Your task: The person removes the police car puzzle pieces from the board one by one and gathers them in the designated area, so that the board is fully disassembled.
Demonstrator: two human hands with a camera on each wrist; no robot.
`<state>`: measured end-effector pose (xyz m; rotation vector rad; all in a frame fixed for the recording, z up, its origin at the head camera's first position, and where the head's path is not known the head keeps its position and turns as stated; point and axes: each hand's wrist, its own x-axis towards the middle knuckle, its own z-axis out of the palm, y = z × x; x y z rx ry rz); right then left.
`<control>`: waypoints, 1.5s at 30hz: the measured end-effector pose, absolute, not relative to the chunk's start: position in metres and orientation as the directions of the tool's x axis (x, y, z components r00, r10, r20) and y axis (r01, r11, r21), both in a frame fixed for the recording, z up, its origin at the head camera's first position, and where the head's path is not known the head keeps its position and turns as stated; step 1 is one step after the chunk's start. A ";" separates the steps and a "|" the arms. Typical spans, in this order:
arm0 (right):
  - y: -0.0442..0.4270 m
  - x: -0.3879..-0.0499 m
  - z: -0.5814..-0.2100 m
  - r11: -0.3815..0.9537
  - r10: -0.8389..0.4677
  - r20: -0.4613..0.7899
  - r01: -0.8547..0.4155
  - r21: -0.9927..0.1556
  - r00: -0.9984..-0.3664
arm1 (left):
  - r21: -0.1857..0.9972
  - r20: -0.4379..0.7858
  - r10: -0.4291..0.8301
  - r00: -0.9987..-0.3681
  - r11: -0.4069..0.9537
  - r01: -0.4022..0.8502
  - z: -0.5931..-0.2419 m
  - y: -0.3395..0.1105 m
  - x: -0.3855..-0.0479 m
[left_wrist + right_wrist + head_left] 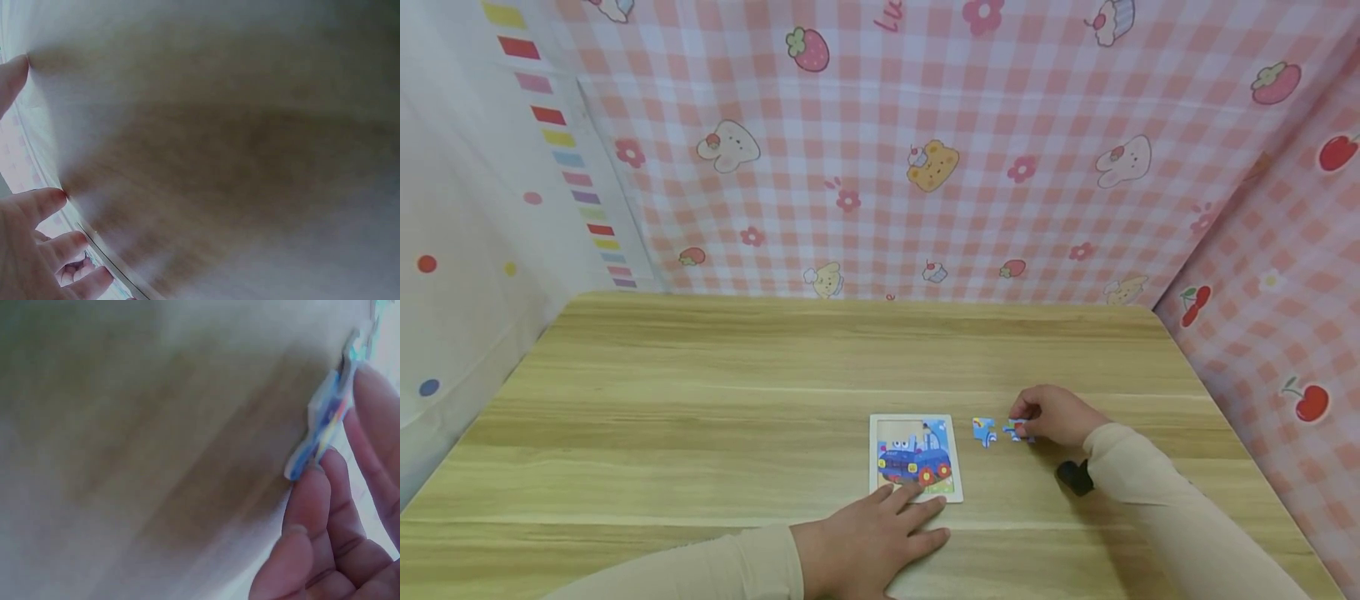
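A white-framed puzzle with a blue vehicle picture lies on the table; its upper left part shows bare backing. My left hand rests spread at its lower edge, fingertips on the frame. Right of the frame lies a loose puzzle piece. Just beyond it my right hand has its fingers curled at a second piece. In the right wrist view this colourful piece stands tilted between the thumb and fingers of my right hand. The left wrist view shows my left fingers against the surface.
The wooden table stretches around the puzzle. A black object sits by my right wrist. Pink checked cloth hangs behind the table and on the right, and white dotted cloth hangs on the left.
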<state>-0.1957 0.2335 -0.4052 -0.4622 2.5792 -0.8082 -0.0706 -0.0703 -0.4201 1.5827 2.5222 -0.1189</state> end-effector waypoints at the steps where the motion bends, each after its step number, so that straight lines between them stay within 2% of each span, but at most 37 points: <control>1: 0.233 -0.196 -0.405 0.781 -0.413 -0.273 -0.184 -0.596 -0.869 | 0.026 -0.182 0.887 -0.425 0.437 0.899 -0.420 -0.070 -0.071; 9: 0.217 -0.196 -0.394 0.791 -0.387 -0.209 -0.207 -0.575 -0.898 | 0.070 -0.213 0.882 -0.421 0.444 0.893 -0.419 -0.070 -0.073; 17: 0.190 -0.191 -0.396 0.759 -0.390 -0.195 -0.195 -0.621 -0.900 | 0.060 -0.199 0.887 -0.416 0.435 0.898 -0.421 -0.070 -0.073; 26: 0.165 -0.189 -0.400 0.738 -0.429 -0.163 -0.241 -0.630 -0.888 | 0.060 -0.201 0.887 -0.415 0.434 0.899 -0.421 -0.070 -0.074; 36: 0.145 -0.184 -0.402 0.743 -0.425 -0.217 -0.201 -0.639 -0.879 | 0.031 -0.190 0.890 -0.414 0.427 0.904 -0.421 -0.070 -0.073; 45: 0.134 -0.182 -0.401 0.783 -0.434 -0.237 -0.234 -0.576 -0.869 | -0.018 -0.162 0.896 -0.413 0.416 0.909 -0.421 -0.071 -0.071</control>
